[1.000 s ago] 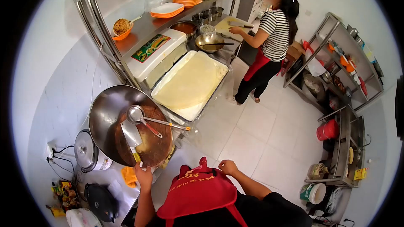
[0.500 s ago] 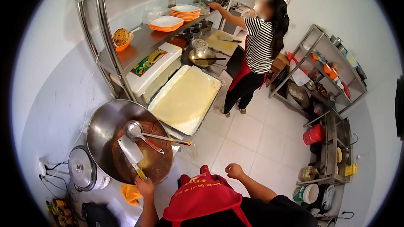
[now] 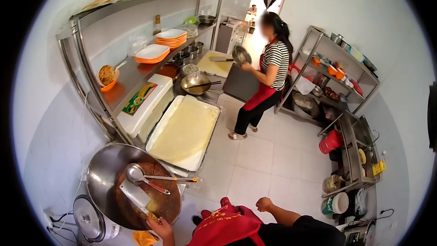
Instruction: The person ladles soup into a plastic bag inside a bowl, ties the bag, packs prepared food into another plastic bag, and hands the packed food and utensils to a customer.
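My left hand (image 3: 160,226) is closed around the yellow handle of a cleaver (image 3: 134,195), whose wide blade lies on a round wooden board (image 3: 167,205). A large metal bowl (image 3: 102,173) stands on that board's left part, with a ladle (image 3: 135,173) and a red-handled utensil (image 3: 159,188) over the wood. My right hand (image 3: 264,204) hangs over the floor, fingers curled, with nothing visible in it. Beyond the board, a tray (image 3: 199,166) holds a pale yellow sheet (image 3: 184,130).
A co-worker (image 3: 273,70) stands past the tray, holding a metal bowl (image 3: 241,55). A shelf (image 3: 109,98) with orange-rimmed dishes rises at left. A rack (image 3: 318,70), a red bucket (image 3: 331,141) and a white bucket (image 3: 340,202) are at right. A lidded pot (image 3: 88,218) stands lower left.
The view has tilted up and shifted. The co-worker has reached to the shelf, drawn the arm back and now holds a metal bowl. My left hand stays at the cleaver's handle.
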{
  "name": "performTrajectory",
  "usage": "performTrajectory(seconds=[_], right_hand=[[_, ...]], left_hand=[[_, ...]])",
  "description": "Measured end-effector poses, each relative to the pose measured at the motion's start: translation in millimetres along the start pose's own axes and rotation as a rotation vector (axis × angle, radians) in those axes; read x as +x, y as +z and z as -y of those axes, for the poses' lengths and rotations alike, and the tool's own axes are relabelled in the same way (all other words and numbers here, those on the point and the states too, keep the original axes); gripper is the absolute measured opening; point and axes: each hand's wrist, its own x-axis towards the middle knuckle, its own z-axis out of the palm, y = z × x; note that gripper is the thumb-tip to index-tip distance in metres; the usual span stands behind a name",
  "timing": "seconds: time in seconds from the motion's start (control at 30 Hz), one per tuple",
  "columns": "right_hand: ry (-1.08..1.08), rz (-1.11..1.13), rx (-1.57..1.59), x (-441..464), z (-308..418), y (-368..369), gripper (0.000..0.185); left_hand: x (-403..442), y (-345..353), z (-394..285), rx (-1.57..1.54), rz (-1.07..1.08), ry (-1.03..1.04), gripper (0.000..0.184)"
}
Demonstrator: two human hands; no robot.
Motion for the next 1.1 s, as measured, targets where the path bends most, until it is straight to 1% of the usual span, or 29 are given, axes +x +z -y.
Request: performTrajectory(seconds=[0.03, 0.07, 0.1, 0.17, 0.2, 0.23, 0.3, 0.33, 0.37, 0.4, 0.43, 0.47, 0.5, 0.57, 0.6, 0.63, 0.67, 0.73, 0.77, 0.83, 0.87, 0.9, 0.93, 0.97, 1.0, 1.03, 1.1], right_hand=[[-0.036, 0.015, -0.126, -2, -8, -2, 0.019], [-0.029, 0.012, -0.122, -4, -16, -1, 0.019], [0.046, -0.005, 0.073, -3, -27, 10, 0.020], [0.190, -0.045, 0.470, -2, -51, 30, 0.024], [0.402, -0.008, 0.766, -20, -42, 3, 0.027], [0.403, -0.021, 0.777, -20, -51, 5, 0.027], [0.477, -0.039, 0.764, -26, -79, 16, 0.030], [0.486, -0.063, 0.717, -31, -95, 21, 0.034], [0.478, -0.082, 0.684, -35, -112, 29, 0.037], [0.463, -0.043, 0.586, -41, -133, 33, 0.039], [0.457, -0.100, 0.571, -44, -159, 50, 0.050], [0.561, -0.100, 0.730, -49, -190, 52, 0.047], [0.666, -0.059, 0.890, -65, -207, 67, 0.044], [0.896, -0.035, 1.299, -74, -274, 122, 0.032], [0.893, -0.108, 1.296, -106, -278, 101, 0.021], [0.973, -0.013, 1.196, -120, -300, 114, 0.024], [1.031, -0.046, 1.309, -120, -334, 148, 0.019], [1.194, -0.156, 1.721, -112, -415, 266, 0.014], [1.286, -0.205, 1.840, -107, -437, 306, 0.015], [1.146, -0.139, 1.720, -88, -476, 287, 0.013], [1.022, -0.085, 1.609, -76, -483, 277, 0.012], [0.901, -0.033, 1.502, -63, -479, 265, 0.013], [1.017, -0.167, 1.549, -68, -422, 161, 0.008], [1.011, -0.285, 1.668, -56, -404, 114, 0.005], [0.912, -0.320, 1.584, -39, -394, 85, 0.008], [0.818, -0.350, 1.538, -22, -386, 63, 0.009], [0.700, -0.388, 1.479, 7, -364, 15, 0.010]], left_hand=[[-2, 4, -13, -0.187, 0.074, -0.040, 0.050], [-5, 15, -20, -0.265, 0.070, 0.105, 0.045], [-8, 28, -31, -0.267, 0.078, 0.109, 0.045], [-12, 55, -61, -0.354, 0.169, 0.054, 0.042], [-15, 64, -86, -0.368, 0.203, 0.081, 0.039], [-19, 80, -99, -0.371, 0.207, 0.096, 0.039], [-34, 118, -127, -0.437, 0.288, 0.154, 0.035], [-44, 138, -142, -0.434, 0.331, 0.138, 0.033], [-53, 154, -159, -0.441, 0.327, 0.127, 0.033], [-63, 166, -175, -0.376, 0.345, 0.241, 0.032], [-70, 189, -199, -0.324, 0.335, 0.350, 0.031], [-79, 220, -213, -0.324, 0.300, 0.450, 0.030], [-90, 237, -217, -0.286, 0.278, 0.532, 0.029], [-119, 262, -262, -0.455, 0.416, 0.292, 0.026], [-131, 267, -283, -0.548, 0.561, 0.126, 0.023], [-138, 274, -302, -0.654, 0.702, -0.028, 0.022], [-140, 272, -320, -0.644, 0.685, -0.043, 0.022], [-145, 264, -359, -0.290, 0.730, 0.271, 0.022], [-144, 271, -360, -0.287, 0.716, 0.268, 0.022], [-140, 285, -356, -0.239, 0.583, 0.249, 0.025], [-136, 292, -354, -0.316, 0.532, 0.250, 0.028], [-131, 298, -348, -0.297, 0.535, 0.251, 0.028], [-125, 306, -340, -0.272, 0.525, 0.300, 0.030], [-119, 313, -337, -0.253, 0.516, 0.348, 0.033], [-112, 317, -340, -0.197, 0.582, 0.335, 0.036], [-104, 326, -345, -0.193, 0.592, 0.333, 0.036], [-88, 347, -355, -0.230, 0.600, 0.379, 0.034]])
